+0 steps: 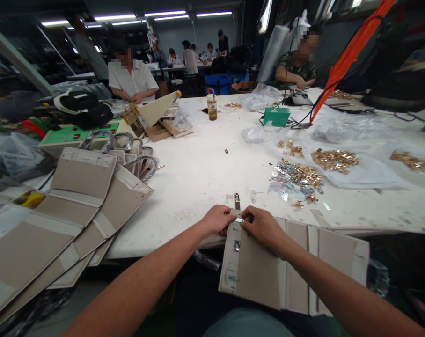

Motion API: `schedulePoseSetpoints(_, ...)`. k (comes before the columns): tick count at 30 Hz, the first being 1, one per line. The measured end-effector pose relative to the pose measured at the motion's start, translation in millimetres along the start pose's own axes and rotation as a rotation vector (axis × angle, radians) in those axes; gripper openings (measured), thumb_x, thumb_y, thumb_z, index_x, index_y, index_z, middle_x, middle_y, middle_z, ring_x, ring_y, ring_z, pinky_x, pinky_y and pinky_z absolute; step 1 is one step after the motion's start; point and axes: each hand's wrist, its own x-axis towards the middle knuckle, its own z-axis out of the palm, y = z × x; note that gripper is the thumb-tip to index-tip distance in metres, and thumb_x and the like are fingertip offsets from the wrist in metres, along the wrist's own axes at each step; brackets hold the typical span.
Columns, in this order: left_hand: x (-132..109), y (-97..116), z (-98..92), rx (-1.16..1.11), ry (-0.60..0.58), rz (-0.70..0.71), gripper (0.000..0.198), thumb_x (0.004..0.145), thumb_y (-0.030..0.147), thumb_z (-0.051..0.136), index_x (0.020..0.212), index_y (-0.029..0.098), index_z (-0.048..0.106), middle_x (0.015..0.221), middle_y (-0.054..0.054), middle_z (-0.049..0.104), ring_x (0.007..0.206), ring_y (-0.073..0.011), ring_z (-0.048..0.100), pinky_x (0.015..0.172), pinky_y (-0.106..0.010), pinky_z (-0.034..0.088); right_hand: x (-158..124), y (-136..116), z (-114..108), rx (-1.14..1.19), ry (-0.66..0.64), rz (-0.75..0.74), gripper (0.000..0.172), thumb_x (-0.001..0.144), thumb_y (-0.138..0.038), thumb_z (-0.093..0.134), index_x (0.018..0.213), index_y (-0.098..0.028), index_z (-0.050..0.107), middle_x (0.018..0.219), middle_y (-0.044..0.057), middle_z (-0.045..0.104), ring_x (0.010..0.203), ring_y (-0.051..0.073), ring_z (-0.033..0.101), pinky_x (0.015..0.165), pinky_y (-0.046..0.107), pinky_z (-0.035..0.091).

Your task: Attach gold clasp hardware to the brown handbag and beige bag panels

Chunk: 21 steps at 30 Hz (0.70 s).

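Note:
An opened-out beige handbag body (260, 267) lies with its inner side up at the table's front edge and over my lap. My left hand (219, 219) pinches its upper left corner, thumb on top. At the same corner, my right hand (263, 227) is closed over a small shiny metal plate (239, 220), fingertips pressing it against the panel. Two more metal plates (237, 245) sit along the panel's pale left strip. A brown tab with a metal fitting (237, 200) sticks out beyond the corner. The wrapped handle (378, 277) shows at the right end.
Stacked bag bodies (82, 187) with wrapped handles fill the left. Silver plates (284, 180) and gold fittings (333, 160) lie in piles to the right. A bottle (211, 106), a green box (276, 116) and an orange cable post (342, 68) stand farther back. Co-workers sit across the table.

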Motion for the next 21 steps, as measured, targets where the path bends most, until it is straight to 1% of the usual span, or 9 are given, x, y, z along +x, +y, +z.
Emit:
schedulePoseSetpoints(4, 0, -1, 0.1, 0.001, 0.002, 0.0, 0.02, 0.091, 0.026, 0.058, 0.073, 0.018, 0.056, 0.048, 0.004, 0.054, 0.042, -0.0147, 0.055, 0.044, -0.024, 0.046, -3, 4, 2, -0.001, 0.002, -0.033, 0.008, 0.081, -0.022, 0.066, 0.087, -0.022, 0.072, 0.081, 0.001, 0.072, 0.077, 0.02, 0.065, 0.074, 0.031, 0.047)
schedulePoseSetpoints(8, 1, -1, 0.7, 0.002, -0.001, -0.01, 0.019, 0.09, 0.027, 0.062, 0.074, 0.018, 0.058, 0.048, 0.005, 0.055, 0.042, -0.0142, 0.057, 0.045, -0.023, 0.045, -3, 9, 4, -0.018, 0.02, -0.054, 0.015, 0.084, -0.02, 0.06, 0.086, -0.023, 0.075, 0.09, 0.003, 0.075, 0.086, 0.022, 0.067, 0.081, 0.033, 0.048)
schedulePoseSetpoints(11, 3, 2, 0.8, -0.002, -0.001, -0.039, 0.021, 0.09, 0.027, 0.063, 0.071, 0.018, 0.057, 0.044, 0.004, 0.053, 0.039, -0.0137, 0.055, 0.043, -0.022, 0.043, -2, 1, -7, 0.015, -0.005, -0.044, 0.013, 0.084, -0.025, 0.064, 0.087, -0.023, 0.076, 0.081, 0.002, 0.074, 0.078, 0.021, 0.066, 0.074, 0.031, 0.048)
schedulePoseSetpoints(12, 4, 3, 0.6, -0.009, -0.003, -0.051, 0.022, 0.09, 0.026, 0.063, 0.07, 0.018, 0.057, 0.043, 0.004, 0.053, 0.038, -0.0139, 0.054, 0.042, -0.022, 0.042, -2, -5, -14, 0.055, 0.02, -0.034, 0.014, 0.085, -0.029, 0.066, 0.088, -0.023, 0.077, 0.076, 0.001, 0.072, 0.072, 0.02, 0.065, 0.069, 0.031, 0.048)
schedulePoseSetpoints(13, 5, 4, 0.2, -0.019, -0.006, -0.06, 0.023, 0.09, 0.025, 0.063, 0.069, 0.018, 0.057, 0.043, 0.004, 0.053, 0.037, -0.0142, 0.054, 0.041, -0.022, 0.042, -1, -12, -20, 0.102, 0.086, -0.025, 0.017, 0.087, -0.036, 0.067, 0.09, -0.022, 0.078, 0.07, 0.0, 0.069, 0.066, 0.019, 0.063, 0.064, 0.03, 0.047)
schedulePoseSetpoints(16, 8, 6, -1.3, -0.062, -0.018, -0.07, 0.025, 0.09, 0.024, 0.062, 0.066, 0.018, 0.056, 0.045, 0.002, 0.054, 0.036, -0.0146, 0.053, 0.04, -0.024, 0.042, 0, -31, -34, 0.251, 0.429, -0.071, 0.031, 0.09, -0.049, 0.067, 0.1, -0.021, 0.077, 0.062, -0.002, 0.062, 0.056, 0.016, 0.057, 0.058, 0.029, 0.045)
schedulePoseSetpoints(17, 9, 6, -1.8, -0.074, -0.022, -0.07, 0.026, 0.089, 0.024, 0.064, 0.066, 0.017, 0.056, 0.046, 0.002, 0.055, 0.036, -0.0144, 0.053, 0.04, -0.024, 0.042, 1, -34, -33, 0.297, 0.501, -0.108, 0.033, 0.091, -0.049, 0.067, 0.103, -0.02, 0.076, 0.062, -0.002, 0.061, 0.055, 0.016, 0.055, 0.057, 0.029, 0.045)
schedulePoseSetpoints(19, 12, 4, -2.4, -0.091, -0.02, -0.074, 0.026, 0.088, 0.025, 0.067, 0.065, 0.017, 0.055, 0.047, 0.002, 0.055, 0.036, -0.0141, 0.053, 0.04, -0.024, 0.042, 2, -33, -27, 0.385, 0.501, -0.151, 0.031, 0.093, -0.05, 0.066, 0.097, -0.02, 0.073, 0.06, -0.003, 0.059, 0.053, 0.015, 0.053, 0.054, 0.028, 0.044)
schedulePoseSetpoints(21, 14, 1, -2.4, -0.1, -0.015, -0.08, 0.028, 0.087, 0.027, 0.069, 0.065, 0.017, 0.054, 0.047, 0.003, 0.055, 0.036, -0.0138, 0.053, 0.039, -0.024, 0.042, 4, -28, -18, 0.488, 0.437, -0.131, 0.034, 0.093, -0.051, 0.066, 0.079, -0.02, 0.066, 0.058, -0.002, 0.057, 0.052, 0.014, 0.051, 0.052, 0.028, 0.044)
